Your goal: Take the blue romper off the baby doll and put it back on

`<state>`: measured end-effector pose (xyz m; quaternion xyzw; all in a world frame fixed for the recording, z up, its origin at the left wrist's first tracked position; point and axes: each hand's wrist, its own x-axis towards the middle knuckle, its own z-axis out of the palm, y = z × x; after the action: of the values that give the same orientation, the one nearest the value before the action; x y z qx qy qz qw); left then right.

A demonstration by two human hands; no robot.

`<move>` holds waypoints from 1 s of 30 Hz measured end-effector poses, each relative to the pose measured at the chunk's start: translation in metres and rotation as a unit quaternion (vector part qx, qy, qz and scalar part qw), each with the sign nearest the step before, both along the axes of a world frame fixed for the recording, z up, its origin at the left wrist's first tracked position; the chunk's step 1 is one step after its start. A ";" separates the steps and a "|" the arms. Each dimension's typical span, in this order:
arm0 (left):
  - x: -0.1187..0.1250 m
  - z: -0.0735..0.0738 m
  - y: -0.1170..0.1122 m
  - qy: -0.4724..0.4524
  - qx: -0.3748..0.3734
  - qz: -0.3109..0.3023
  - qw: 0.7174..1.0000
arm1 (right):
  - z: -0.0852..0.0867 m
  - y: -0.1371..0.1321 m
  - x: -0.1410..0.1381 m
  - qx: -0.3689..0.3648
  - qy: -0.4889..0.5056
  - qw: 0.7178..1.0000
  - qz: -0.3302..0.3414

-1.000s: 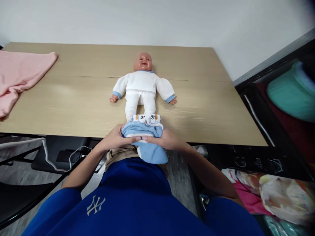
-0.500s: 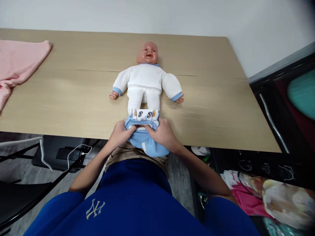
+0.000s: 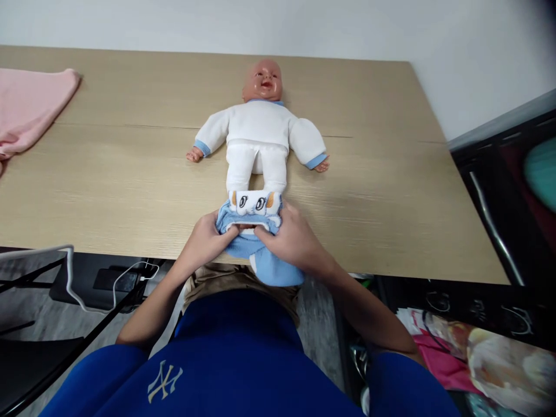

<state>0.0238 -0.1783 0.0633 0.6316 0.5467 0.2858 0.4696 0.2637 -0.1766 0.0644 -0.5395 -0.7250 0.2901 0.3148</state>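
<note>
A baby doll (image 3: 264, 127) in a white outfit with blue cuffs lies on its back, its head away from me and its legs toward me. Light-blue baby pants (image 3: 278, 267) with a white cartoon-animal patch are bunched at its feet, which are mostly hidden. At the left side of the waistband, my left hand (image 3: 207, 236) is closed on the cloth, thumb inside the opening. The opposite side is gripped by my right hand (image 3: 296, 234), its thumb hooked in the same way. Between the thumbs, a bit of skin-coloured doll shows in the opening.
The doll rests on a light wooden table (image 3: 382, 174) against a white wall. A pink blanket (image 3: 30, 110) lies at the far left. Below the front edge are a black chair (image 3: 82, 284) with a white cable, and bags (image 3: 504, 359) at the right.
Both hands still grip the pants at the doll's feet, and the pants sit slightly lower in view. The camera view has shifted a little; the doll lies as before.
</note>
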 end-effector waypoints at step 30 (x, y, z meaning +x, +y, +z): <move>-0.031 -0.048 0.027 -0.055 0.210 -0.056 0.975 | -0.009 0.052 0.022 0.044 0.044 0.991 0.120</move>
<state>-0.0073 -0.1516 0.0150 0.7287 0.4119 0.4020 0.3711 0.2854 -0.1245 0.0554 -0.4207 -0.7820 0.3177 0.3325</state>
